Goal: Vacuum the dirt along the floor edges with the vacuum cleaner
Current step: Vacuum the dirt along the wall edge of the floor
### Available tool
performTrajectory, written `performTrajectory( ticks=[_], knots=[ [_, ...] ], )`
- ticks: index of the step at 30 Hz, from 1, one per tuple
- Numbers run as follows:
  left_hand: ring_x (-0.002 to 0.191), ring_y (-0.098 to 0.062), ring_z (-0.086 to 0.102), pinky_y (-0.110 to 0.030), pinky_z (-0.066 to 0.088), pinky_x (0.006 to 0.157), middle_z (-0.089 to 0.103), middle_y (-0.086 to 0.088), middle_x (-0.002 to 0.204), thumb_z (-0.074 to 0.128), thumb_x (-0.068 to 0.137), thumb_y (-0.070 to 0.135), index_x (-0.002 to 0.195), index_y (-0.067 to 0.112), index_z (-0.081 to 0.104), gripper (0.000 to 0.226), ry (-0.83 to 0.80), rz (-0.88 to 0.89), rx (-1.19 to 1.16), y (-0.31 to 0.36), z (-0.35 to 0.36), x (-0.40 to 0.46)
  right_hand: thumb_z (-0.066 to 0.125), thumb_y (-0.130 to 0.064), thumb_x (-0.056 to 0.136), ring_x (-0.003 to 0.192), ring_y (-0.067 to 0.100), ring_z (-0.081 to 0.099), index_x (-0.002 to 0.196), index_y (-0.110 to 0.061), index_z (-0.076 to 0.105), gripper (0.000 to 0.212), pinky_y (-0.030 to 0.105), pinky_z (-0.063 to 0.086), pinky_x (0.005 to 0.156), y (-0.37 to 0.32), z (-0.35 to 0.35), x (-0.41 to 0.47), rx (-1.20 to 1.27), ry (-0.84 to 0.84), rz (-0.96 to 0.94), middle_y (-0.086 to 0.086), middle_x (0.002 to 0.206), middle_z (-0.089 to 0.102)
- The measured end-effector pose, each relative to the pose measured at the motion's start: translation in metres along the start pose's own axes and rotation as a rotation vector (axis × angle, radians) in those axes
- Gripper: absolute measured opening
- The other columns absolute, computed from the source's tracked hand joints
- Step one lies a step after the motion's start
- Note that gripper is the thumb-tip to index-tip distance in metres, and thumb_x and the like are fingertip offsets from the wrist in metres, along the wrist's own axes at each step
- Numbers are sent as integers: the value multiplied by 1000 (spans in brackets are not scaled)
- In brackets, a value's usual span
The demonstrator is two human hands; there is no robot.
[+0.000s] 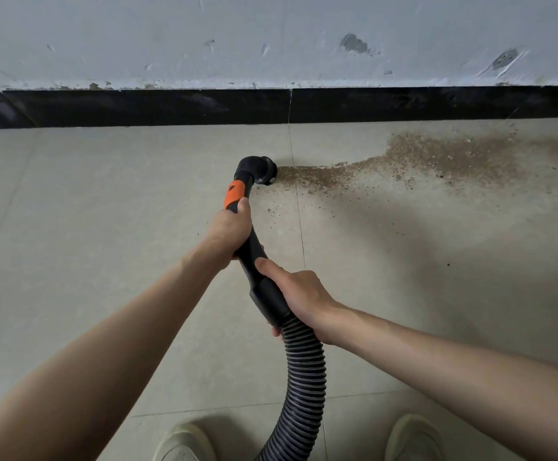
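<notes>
The vacuum's black handle tube (250,247) with an orange band (235,194) ends in a round brush nozzle (261,172) set on the floor tiles. My left hand (231,232) grips the tube just below the orange band. My right hand (299,292) grips the lower cuff where the ribbed hose (304,377) begins. The nozzle touches the left tip of a brown dirt patch (437,158) that spreads rightward toward the black skirting (171,108).
A scuffed white wall (271,38) rises above the skirting. Beige floor tiles (88,211) stretch left of the nozzle. My two pale shoes (184,442) (415,437) stand at the bottom edge, with the hose running between them. Loose specks lie right of the tube.
</notes>
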State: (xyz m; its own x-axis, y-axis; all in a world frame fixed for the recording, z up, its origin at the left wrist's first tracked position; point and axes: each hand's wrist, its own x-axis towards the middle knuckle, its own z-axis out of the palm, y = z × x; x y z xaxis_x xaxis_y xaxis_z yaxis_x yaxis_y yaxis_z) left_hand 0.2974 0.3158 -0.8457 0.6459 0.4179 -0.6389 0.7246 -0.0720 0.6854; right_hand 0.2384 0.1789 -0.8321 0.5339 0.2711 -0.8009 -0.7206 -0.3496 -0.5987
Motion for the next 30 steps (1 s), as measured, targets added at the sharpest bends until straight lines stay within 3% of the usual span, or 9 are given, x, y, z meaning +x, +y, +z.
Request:
performTrajectory(
  ticks=[6, 10, 15, 19, 23, 26, 30],
  knots=[
    [97, -38, 64, -47, 55, 85, 61, -21, 103, 29, 99, 45, 87, 5, 46, 44, -23, 23, 57, 4, 20, -4, 66, -54, 78, 40, 26, 56, 75, -1, 60, 54, 24, 46, 42, 10, -14, -1, 49, 27, -23, 8, 54, 59],
    [90, -36, 66, -46, 56, 83, 61, -18, 97, 30, 98, 46, 79, 8, 45, 45, -26, 39, 98, 6, 30, -3, 67, -54, 77, 41, 25, 55, 76, -1, 59, 53, 26, 47, 44, 14, -20, 1, 77, 40, -47, 11, 61, 59],
    [66, -27, 65, -35, 56, 66, 57, -11, 79, 30, 99, 45, 88, 4, 46, 45, -45, 34, 95, 10, 42, -3, 67, -57, 75, 50, 28, 57, 73, -5, 58, 52, 32, 51, 51, 20, -28, 5, 94, 69, -68, 12, 68, 60],
    [68, -29, 65, -36, 57, 68, 58, -11, 81, 31, 99, 45, 89, 4, 48, 45, -45, 51, 115, 12, 52, -3, 67, -58, 74, 53, 27, 58, 69, -7, 58, 52, 35, 53, 55, 24, -35, 7, 94, 113, -77, 10, 68, 61],
    [93, -37, 65, -49, 54, 87, 59, -17, 93, 30, 98, 45, 84, 5, 48, 46, -52, 88, 162, 15, 64, -3, 68, -57, 74, 49, 27, 57, 70, -6, 57, 52, 33, 53, 51, 27, -42, 6, 144, 116, -69, 11, 69, 61],
    [97, -38, 65, -50, 53, 88, 59, -18, 96, 30, 98, 47, 95, 2, 50, 49, -59, 89, 182, 19, 71, -3, 67, -56, 77, 50, 26, 56, 69, -7, 56, 51, 33, 53, 53, 28, -49, 6, 153, 118, -76, 10, 69, 60],
    [95, -39, 65, -51, 54, 87, 59, -19, 95, 29, 98, 47, 80, 8, 46, 46, -66, 98, 208, 22, 79, -1, 68, -56, 77, 52, 27, 57, 70, -7, 56, 51, 33, 54, 53, 28, -55, 8, 167, 116, -74, 12, 71, 61]
  ],
)
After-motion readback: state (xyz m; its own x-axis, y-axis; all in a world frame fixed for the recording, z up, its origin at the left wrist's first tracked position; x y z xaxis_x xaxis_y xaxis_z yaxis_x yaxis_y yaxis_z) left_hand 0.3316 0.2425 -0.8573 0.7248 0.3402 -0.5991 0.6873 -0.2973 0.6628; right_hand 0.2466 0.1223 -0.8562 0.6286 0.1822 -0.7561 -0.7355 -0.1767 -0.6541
